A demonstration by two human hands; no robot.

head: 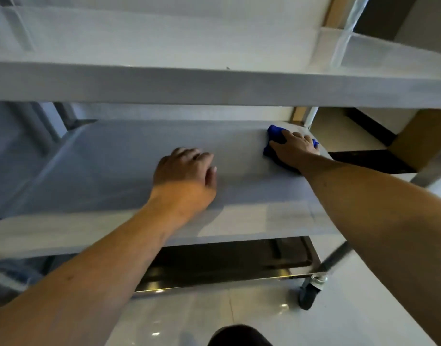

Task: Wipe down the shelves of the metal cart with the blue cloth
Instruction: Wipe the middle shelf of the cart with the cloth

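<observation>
Middle shelf (119, 171) of the metal cart (214, 86) is in progress: right hand (295, 148) presses the blue cloth (274, 136) flat at its far right corner, left hand (187, 168) rests loosely curled, empty, mid-shelf. Bottom shelf (227, 265) probably still needs wiping; can't tell about the top.

No text, label or number is legible — the metal cart (214, 86) bears none.
</observation>
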